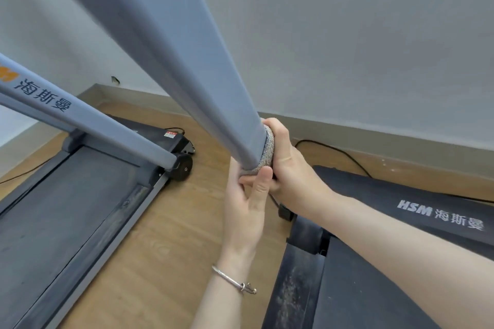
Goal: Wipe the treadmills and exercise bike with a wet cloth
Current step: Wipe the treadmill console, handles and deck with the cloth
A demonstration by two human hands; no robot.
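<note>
Gripping the grey cloth (268, 151) around the treadmill upright (187, 61), your right hand (291, 165) and left hand (248, 203) curled tight together.

Both forearms are bare, with no sleeves in view. The left wrist wears a thin silver bangle (233, 280), a plain metal band with a small looped clasp at its outer side. The right wrist is unadorned. No rings show on either hand's visible fingers.

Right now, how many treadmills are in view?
2. One treadmill lies at left with its belt showing. The other treadmill, marked HSM, lies at right under the forearm. Neither shows in full, and more may stand outside the frame.
</note>
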